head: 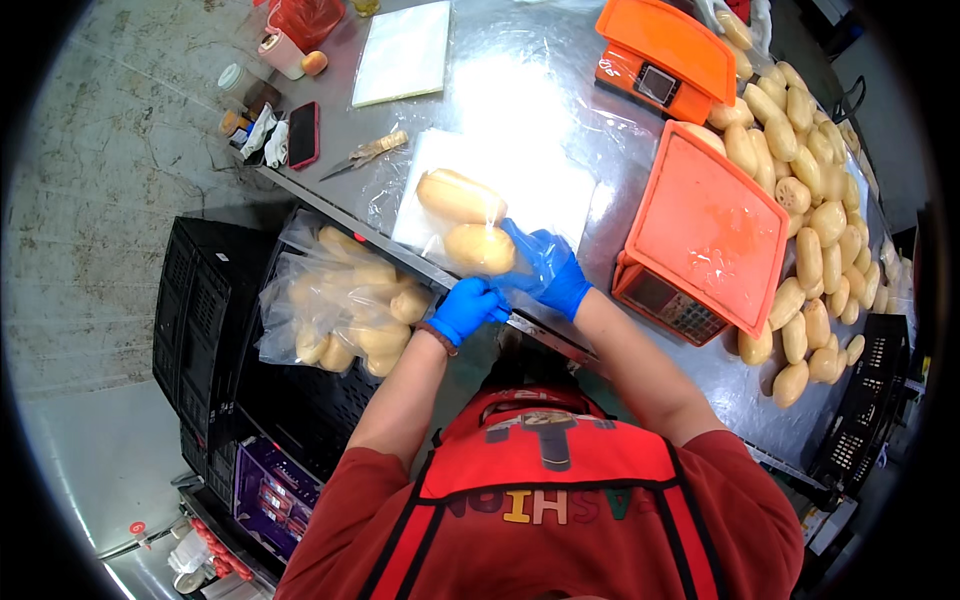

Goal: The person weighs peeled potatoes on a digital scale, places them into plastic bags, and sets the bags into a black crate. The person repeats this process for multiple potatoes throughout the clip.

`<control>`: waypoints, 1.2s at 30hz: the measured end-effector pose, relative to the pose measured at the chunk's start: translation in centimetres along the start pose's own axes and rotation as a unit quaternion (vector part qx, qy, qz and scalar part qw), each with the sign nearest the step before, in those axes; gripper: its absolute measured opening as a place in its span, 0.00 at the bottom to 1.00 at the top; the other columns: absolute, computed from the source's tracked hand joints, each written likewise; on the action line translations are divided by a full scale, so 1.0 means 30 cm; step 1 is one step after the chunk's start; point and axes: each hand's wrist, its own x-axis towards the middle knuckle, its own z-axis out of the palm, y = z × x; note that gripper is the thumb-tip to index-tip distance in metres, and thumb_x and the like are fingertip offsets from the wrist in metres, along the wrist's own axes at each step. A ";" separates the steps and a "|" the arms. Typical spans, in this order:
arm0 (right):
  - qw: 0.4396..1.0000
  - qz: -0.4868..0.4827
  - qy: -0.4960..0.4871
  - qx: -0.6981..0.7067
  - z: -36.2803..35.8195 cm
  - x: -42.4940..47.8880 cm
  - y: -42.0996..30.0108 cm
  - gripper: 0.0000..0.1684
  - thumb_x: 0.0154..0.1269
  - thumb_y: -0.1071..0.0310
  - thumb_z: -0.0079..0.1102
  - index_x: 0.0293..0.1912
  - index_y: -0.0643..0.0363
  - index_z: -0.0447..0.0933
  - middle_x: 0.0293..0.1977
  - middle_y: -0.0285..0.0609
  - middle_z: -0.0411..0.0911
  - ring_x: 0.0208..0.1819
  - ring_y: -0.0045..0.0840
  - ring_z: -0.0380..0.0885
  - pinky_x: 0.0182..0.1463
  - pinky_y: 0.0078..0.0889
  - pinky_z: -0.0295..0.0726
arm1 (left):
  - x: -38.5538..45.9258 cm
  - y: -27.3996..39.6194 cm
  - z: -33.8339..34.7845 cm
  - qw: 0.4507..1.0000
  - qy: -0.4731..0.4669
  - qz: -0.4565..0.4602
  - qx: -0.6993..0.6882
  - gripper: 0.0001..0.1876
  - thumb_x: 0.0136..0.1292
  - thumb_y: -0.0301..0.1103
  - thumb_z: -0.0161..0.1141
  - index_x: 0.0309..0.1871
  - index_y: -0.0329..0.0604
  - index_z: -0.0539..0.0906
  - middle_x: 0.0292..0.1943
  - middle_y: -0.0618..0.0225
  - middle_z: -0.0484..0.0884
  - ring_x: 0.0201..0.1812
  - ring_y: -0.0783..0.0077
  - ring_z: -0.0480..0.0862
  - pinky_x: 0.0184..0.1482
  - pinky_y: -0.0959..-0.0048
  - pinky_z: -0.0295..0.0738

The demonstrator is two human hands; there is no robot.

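Note:
Two peeled lotus root pieces, one farther (pixel 461 196) and one nearer (pixel 480 250), lie side by side in a clear plastic bag (pixel 435 244) at the table's front edge. My right hand (pixel 551 266), in a blue glove, grips the gathered plastic just right of the nearer piece. Its fingertips are partly behind the film. My left hand (pixel 469 311), also gloved in blue, pinches the bag's end at the table edge. Under the bag lies a stack of white plastic sheets or bags (pixel 551 187).
Bagged lotus roots (pixel 352 300) fill part of a black crate (pixel 300 401) at left. A knife (pixel 365 155) and phone (pixel 304 135) lie on the metal table (pixel 517 45). Two orange scales (pixel 705 225) (pixel 664 52) stand before a heap of loose lotus roots (pixel 814 187).

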 end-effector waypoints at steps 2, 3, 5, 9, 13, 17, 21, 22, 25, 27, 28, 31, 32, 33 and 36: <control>0.966 -0.008 0.059 0.251 0.089 0.009 0.049 0.45 0.55 0.44 0.60 0.65 0.60 0.61 0.45 0.54 0.78 0.44 0.44 0.79 0.49 0.42 0.77 | -0.004 0.036 0.031 1.000 0.010 0.007 -0.006 0.12 0.61 0.27 0.51 0.41 0.27 0.80 0.32 0.55 0.84 0.31 0.67 0.85 0.37 0.73 0.80; 0.924 -0.013 0.084 0.372 0.106 0.016 0.042 0.45 0.55 0.43 0.60 0.65 0.59 0.62 0.44 0.53 0.79 0.43 0.44 0.80 0.48 0.42 0.77 | 0.001 0.030 0.025 1.000 0.006 0.002 0.011 0.12 0.62 0.27 0.51 0.41 0.27 0.80 0.32 0.55 0.84 0.31 0.67 0.85 0.37 0.73 0.80; 0.962 0.012 0.052 0.268 0.122 0.030 0.044 0.46 0.53 0.41 0.61 0.65 0.56 0.62 0.45 0.51 0.78 0.45 0.43 0.79 0.49 0.41 0.77 | 0.015 0.016 0.011 0.999 -0.004 -0.010 0.045 0.12 0.64 0.29 0.51 0.40 0.27 0.80 0.32 0.55 0.84 0.32 0.67 0.85 0.37 0.73 0.80; 0.996 0.020 -0.016 0.084 0.050 0.052 -0.019 0.44 0.53 0.47 0.66 0.64 0.59 0.64 0.48 0.52 0.77 0.50 0.42 0.77 0.53 0.37 0.75 | -0.001 0.028 0.003 1.000 -0.007 -0.006 0.021 0.13 0.65 0.30 0.50 0.41 0.28 0.81 0.33 0.56 0.85 0.32 0.68 0.85 0.37 0.74 0.80; 0.994 -0.023 0.016 0.103 0.042 0.079 -0.004 0.44 0.51 0.44 0.67 0.62 0.57 0.66 0.49 0.52 0.76 0.52 0.43 0.76 0.56 0.40 0.73 | -0.017 0.021 0.003 0.999 -0.009 0.000 -0.035 0.12 0.65 0.30 0.50 0.44 0.32 0.81 0.34 0.58 0.85 0.33 0.69 0.85 0.38 0.75 0.79; 0.976 0.017 0.036 0.216 0.087 0.078 0.000 0.44 0.50 0.41 0.65 0.61 0.55 0.67 0.53 0.53 0.74 0.54 0.45 0.74 0.58 0.43 0.71 | -0.013 -0.002 0.016 0.996 0.015 0.027 -0.083 0.12 0.65 0.31 0.51 0.46 0.35 0.80 0.35 0.59 0.85 0.35 0.69 0.85 0.38 0.75 0.78; 0.970 0.052 0.051 0.233 0.110 0.036 0.020 0.42 0.52 0.42 0.65 0.61 0.54 0.67 0.54 0.54 0.73 0.54 0.44 0.74 0.58 0.41 0.73 | -0.023 0.029 0.020 0.997 0.011 0.017 -0.073 0.12 0.64 0.31 0.53 0.46 0.32 0.79 0.36 0.59 0.83 0.36 0.67 0.85 0.40 0.73 0.80; 0.970 0.043 0.090 0.221 0.136 0.011 0.044 0.41 0.53 0.44 0.65 0.61 0.54 0.67 0.54 0.53 0.74 0.54 0.43 0.75 0.57 0.40 0.73 | -0.024 0.013 0.014 0.997 0.006 0.027 -0.071 0.12 0.64 0.32 0.53 0.45 0.35 0.79 0.35 0.60 0.83 0.35 0.67 0.85 0.39 0.73 0.79; 0.937 0.072 0.156 0.303 0.052 -0.134 0.052 0.37 0.56 0.53 0.66 0.63 0.52 0.66 0.53 0.50 0.75 0.53 0.36 0.77 0.56 0.36 0.76 | -0.034 -0.019 0.014 0.991 0.047 0.034 -0.119 0.09 0.63 0.33 0.55 0.41 0.38 0.79 0.33 0.64 0.83 0.34 0.68 0.84 0.38 0.73 0.78; 0.917 0.133 0.132 0.352 -0.054 -0.295 0.032 0.39 0.56 0.58 0.67 0.65 0.53 0.64 0.54 0.51 0.75 0.55 0.34 0.76 0.57 0.35 0.76 | -0.027 -0.030 0.011 0.985 0.070 0.035 -0.154 0.07 0.63 0.33 0.56 0.39 0.39 0.79 0.32 0.65 0.82 0.34 0.68 0.84 0.38 0.72 0.78; 0.917 0.127 0.147 0.349 -0.054 -0.383 0.059 0.39 0.55 0.59 0.68 0.65 0.54 0.65 0.54 0.51 0.75 0.56 0.34 0.76 0.57 0.34 0.76 | -0.026 -0.036 0.011 0.984 0.068 0.035 -0.163 0.07 0.63 0.33 0.56 0.38 0.40 0.79 0.32 0.66 0.81 0.34 0.68 0.84 0.38 0.72 0.78; 0.917 0.236 0.160 0.279 -0.052 -0.624 0.076 0.35 0.55 0.61 0.67 0.62 0.56 0.68 0.52 0.53 0.76 0.52 0.38 0.77 0.54 0.36 0.76 | -0.029 -0.035 0.007 0.983 0.062 0.026 -0.169 0.05 0.62 0.32 0.57 0.36 0.41 0.78 0.31 0.66 0.81 0.34 0.67 0.84 0.38 0.71 0.79; 0.887 0.319 0.141 0.303 -0.070 -0.663 0.056 0.32 0.55 0.63 0.65 0.61 0.56 0.69 0.51 0.53 0.76 0.51 0.40 0.77 0.53 0.37 0.76 | -0.030 -0.031 0.008 0.984 0.059 0.022 -0.168 0.05 0.62 0.32 0.57 0.36 0.41 0.78 0.31 0.66 0.81 0.34 0.67 0.84 0.39 0.71 0.79; 0.926 0.261 0.186 0.198 -0.105 -0.664 0.035 0.31 0.56 0.65 0.63 0.60 0.56 0.70 0.50 0.53 0.76 0.50 0.41 0.77 0.53 0.37 0.76 | -0.029 -0.026 0.010 0.984 0.055 0.021 -0.168 0.05 0.62 0.32 0.56 0.35 0.41 0.78 0.31 0.66 0.81 0.34 0.67 0.84 0.39 0.71 0.79; 0.955 0.120 0.272 0.023 -0.146 -0.611 -0.057 0.25 0.58 0.71 0.55 0.57 0.55 0.72 0.51 0.54 0.75 0.49 0.44 0.74 0.54 0.39 0.73 | -0.037 -0.028 0.001 0.984 0.049 0.022 -0.169 0.05 0.62 0.31 0.56 0.34 0.40 0.79 0.31 0.66 0.81 0.34 0.67 0.84 0.39 0.70 0.79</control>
